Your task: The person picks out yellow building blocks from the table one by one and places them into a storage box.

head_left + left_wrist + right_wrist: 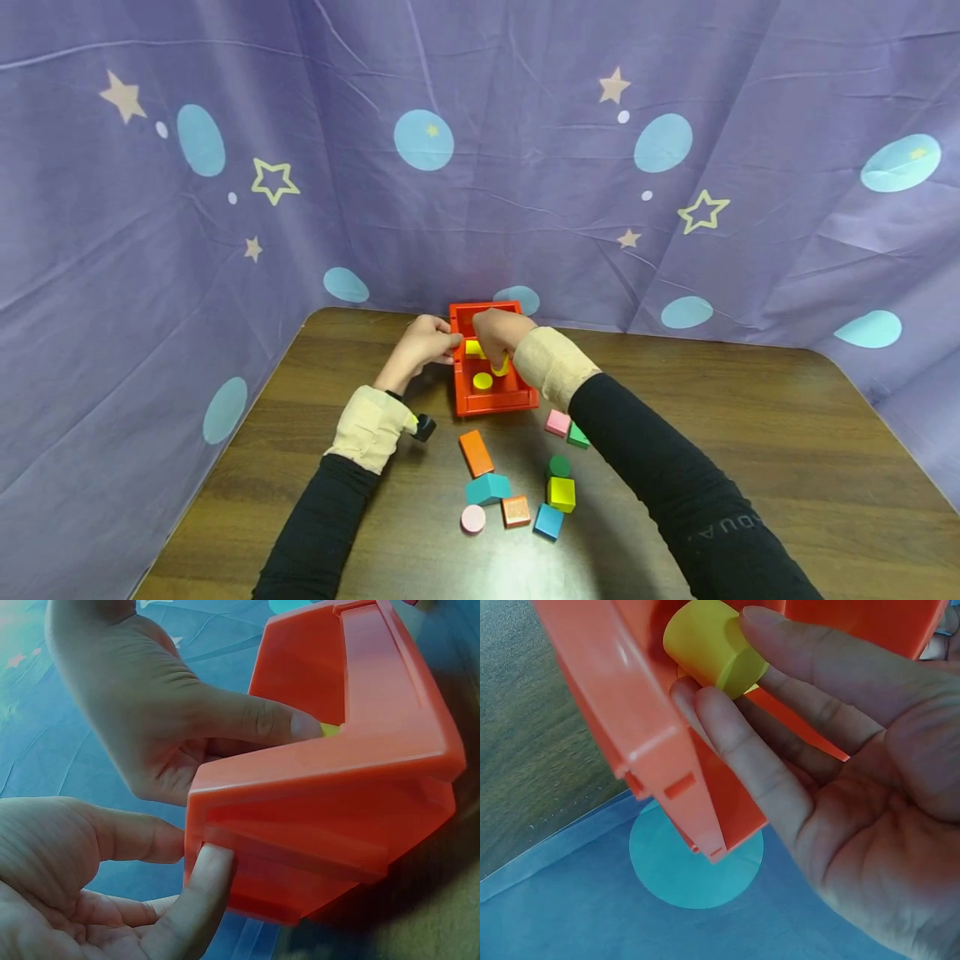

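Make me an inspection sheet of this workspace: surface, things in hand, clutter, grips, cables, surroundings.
Surface: wood-grain table, glare near the front edge of the head view.
Job's things: red bin, containing a yellow block and a yellow round piece; yellow cylinder held.
Clutter: loose blocks in front of the bin, including an orange block, teal block and yellow cube.
Left-hand grip: pinches the bin's edge.
Right-hand grip: holds the cylinder.
Cables: nothing seen.
Surroundings: purple cloth with stars and blue spots.
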Motion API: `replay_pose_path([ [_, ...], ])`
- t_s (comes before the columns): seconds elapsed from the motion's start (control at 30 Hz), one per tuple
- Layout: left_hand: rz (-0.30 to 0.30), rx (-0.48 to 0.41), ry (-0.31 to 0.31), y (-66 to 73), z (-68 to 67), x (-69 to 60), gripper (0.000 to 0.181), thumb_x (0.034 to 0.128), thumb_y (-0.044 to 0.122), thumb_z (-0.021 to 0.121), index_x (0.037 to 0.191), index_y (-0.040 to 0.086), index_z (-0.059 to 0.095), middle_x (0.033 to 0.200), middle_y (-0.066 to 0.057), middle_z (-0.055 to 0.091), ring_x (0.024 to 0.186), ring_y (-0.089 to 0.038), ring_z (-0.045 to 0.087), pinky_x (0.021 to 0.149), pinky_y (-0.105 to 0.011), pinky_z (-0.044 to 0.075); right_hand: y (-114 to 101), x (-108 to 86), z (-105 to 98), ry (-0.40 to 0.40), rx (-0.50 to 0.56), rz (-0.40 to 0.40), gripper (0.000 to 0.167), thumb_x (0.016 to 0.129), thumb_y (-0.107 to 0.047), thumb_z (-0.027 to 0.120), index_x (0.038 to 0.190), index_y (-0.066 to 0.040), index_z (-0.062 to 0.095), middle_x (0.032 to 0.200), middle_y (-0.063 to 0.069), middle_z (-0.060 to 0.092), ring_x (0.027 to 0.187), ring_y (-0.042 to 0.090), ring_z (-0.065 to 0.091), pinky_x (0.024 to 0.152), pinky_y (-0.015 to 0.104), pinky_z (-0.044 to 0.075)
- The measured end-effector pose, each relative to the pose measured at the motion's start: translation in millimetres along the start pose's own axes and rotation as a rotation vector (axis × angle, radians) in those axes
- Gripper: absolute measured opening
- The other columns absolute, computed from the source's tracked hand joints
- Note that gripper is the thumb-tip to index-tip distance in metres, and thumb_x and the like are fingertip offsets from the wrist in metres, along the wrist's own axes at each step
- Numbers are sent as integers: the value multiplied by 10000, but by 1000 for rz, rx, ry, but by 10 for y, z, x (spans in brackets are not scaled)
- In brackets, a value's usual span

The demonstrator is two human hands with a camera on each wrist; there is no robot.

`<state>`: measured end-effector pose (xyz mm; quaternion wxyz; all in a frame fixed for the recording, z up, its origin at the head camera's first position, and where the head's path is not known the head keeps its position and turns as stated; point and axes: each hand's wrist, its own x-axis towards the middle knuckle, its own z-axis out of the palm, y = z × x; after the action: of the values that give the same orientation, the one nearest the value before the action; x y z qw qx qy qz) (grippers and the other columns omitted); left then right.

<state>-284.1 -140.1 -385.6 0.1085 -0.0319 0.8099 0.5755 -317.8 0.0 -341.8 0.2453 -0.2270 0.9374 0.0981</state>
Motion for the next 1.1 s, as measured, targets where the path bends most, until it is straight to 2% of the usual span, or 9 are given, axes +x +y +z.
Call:
replay_pose_path([
  [0.2,-4,7,-1,9,3,-7,131,957,16,592,1035,-85,566,828,-55,545,598,-86,577,544,-160,589,-1,-20,43,20,27,6,257,824,-68,834,1031,-27,687,920,37,605,789,183,539,655,254,535],
  [0.3,-3,12,-3,13,-3,-11,110,958,17,588,1013,-76,569,819,-50,542,597,-85,582,543,-159,588,-6,-46,63,36,41,19,268,816,-62,840,1038,-29,694,944,43,623,813,191,553,718,280,580],
  [0.53,-3,15,-1,7,-2,-8,86,957,20,593,981,-56,562,805,-46,539,589,-85,578,560,-176,603,12,86,106,-6,12,38,259,808,-86,852,1010,-57,693,928,23,618,800,177,554,673,259,564],
  [0.67,-4,12,-5,11,-1,-6,99,954,22,594,996,-62,563,802,-47,543,586,-82,576,579,-192,616,18,109,129,-7,-4,34,254,796,-90,860,996,-62,706,915,17,618,800,173,552,701,268,584],
  [0.93,-3,12,-7,4,0,17,65,953,21,589,953,-39,563,779,-32,539,585,-77,571,578,-193,616,18,56,153,35,-7,10,244,785,-57,846,976,-46,695,872,27,587,782,169,531,712,271,593],
  [1.1,0,-2,-5,-2,10,23,61,951,15,588,929,-25,548,769,-25,526,578,-75,556,535,-161,586,14,8,167,67,4,2,250,773,-40,849,968,-40,694,866,30,586,780,169,524,717,279,591],
])
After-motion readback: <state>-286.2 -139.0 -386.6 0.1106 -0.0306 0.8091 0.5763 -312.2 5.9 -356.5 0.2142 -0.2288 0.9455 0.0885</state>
